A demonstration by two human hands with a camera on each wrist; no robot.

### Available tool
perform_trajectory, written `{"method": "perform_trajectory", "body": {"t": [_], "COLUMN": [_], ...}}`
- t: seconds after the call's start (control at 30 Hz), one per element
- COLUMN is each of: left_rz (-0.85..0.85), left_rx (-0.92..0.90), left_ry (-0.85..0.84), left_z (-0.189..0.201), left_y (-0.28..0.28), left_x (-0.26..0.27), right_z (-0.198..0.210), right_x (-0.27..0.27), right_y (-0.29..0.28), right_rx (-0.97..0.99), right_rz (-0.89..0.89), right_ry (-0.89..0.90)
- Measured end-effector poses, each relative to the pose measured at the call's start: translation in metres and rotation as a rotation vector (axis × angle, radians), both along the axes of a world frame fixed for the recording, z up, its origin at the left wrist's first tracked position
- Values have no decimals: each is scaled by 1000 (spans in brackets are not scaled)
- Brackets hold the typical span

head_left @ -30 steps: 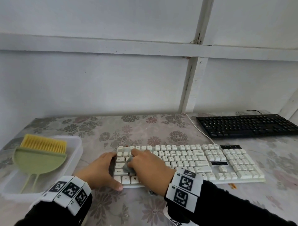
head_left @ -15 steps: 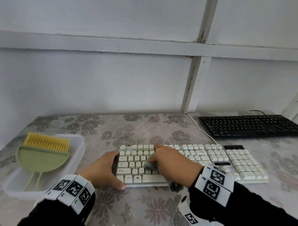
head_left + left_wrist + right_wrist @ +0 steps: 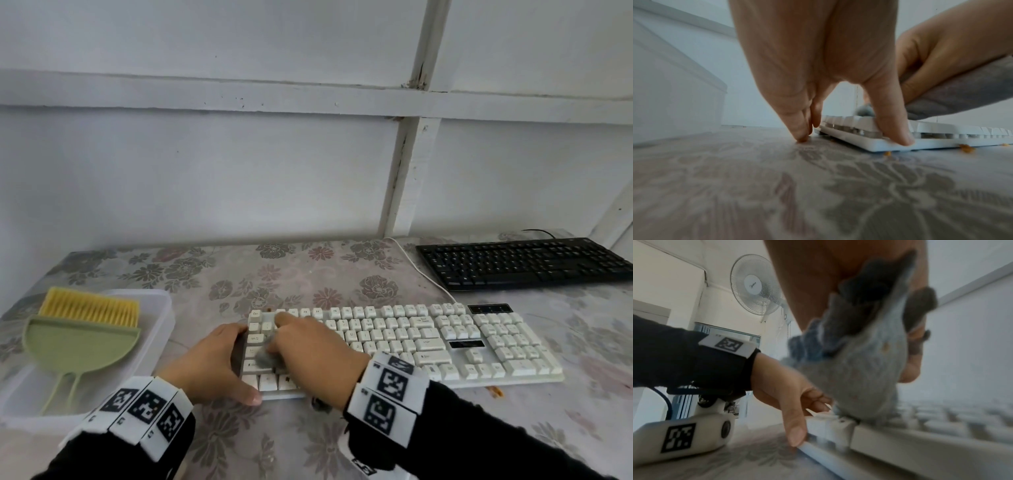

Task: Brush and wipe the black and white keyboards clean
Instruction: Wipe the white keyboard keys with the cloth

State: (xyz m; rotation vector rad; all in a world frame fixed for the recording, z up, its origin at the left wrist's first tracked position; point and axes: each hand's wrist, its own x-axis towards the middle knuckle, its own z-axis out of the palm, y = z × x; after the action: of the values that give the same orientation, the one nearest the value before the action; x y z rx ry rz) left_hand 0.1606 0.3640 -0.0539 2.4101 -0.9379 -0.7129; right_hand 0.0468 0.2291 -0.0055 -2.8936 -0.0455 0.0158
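Note:
The white keyboard [image 3: 428, 346] lies across the middle of the flowered table. My left hand [image 3: 212, 359] steadies its left end, thumb pressed straight on the front edge [image 3: 898, 139] and fingers on the table beside it. My right hand [image 3: 308, 349] grips a bunched grey cloth [image 3: 265, 358] and presses it on the leftmost keys; the cloth [image 3: 859, 378] is blurred in the right wrist view. The black keyboard [image 3: 520, 262] sits at the back right, away from both hands.
A white tray [image 3: 157, 301] at the left holds a yellow-bristled brush [image 3: 89, 311] and a green dustpan [image 3: 78, 346]. Orange crumbs [image 3: 495, 390] lie by the white keyboard's front edge. Its white cable [image 3: 421, 270] runs back to the wall.
My right hand swept the cloth right along the keys, then back to the left end. My left hand has stayed on the keyboard's left end.

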Motion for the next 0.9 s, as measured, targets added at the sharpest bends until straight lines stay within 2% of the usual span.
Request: {"method": "perform_trajectory", "body": {"t": [0.13, 0.27, 0.37, 0.43, 0.57, 0.73, 0.9], "left_rz": [4, 0, -7, -5, -20, -33, -10], "left_rx": [-25, -28, -30, -27, -47, -112, -54], "left_ry": [20, 33, 21, 25, 42, 88, 60], "left_z": [-1, -4, -4, -5, -2, 4, 3], "left_y": [1, 2, 2, 2, 3, 0, 2], "left_x": [1, 2, 3, 3, 2, -3, -2], "right_z": [-4, 6, 17, 14, -4, -9, -11], "right_x": [-16, -24, -25, -24, -27, -42, -62], "right_y": [-24, -49, -59, -52, -40, -64, -88], "right_rx": [58, 84, 143, 127, 9, -44, -8], "right_rz": [-10, -131, -166, -138, -67, -101, -188], "right_ry": [18, 72, 20, -18, 33, 6, -12]}}
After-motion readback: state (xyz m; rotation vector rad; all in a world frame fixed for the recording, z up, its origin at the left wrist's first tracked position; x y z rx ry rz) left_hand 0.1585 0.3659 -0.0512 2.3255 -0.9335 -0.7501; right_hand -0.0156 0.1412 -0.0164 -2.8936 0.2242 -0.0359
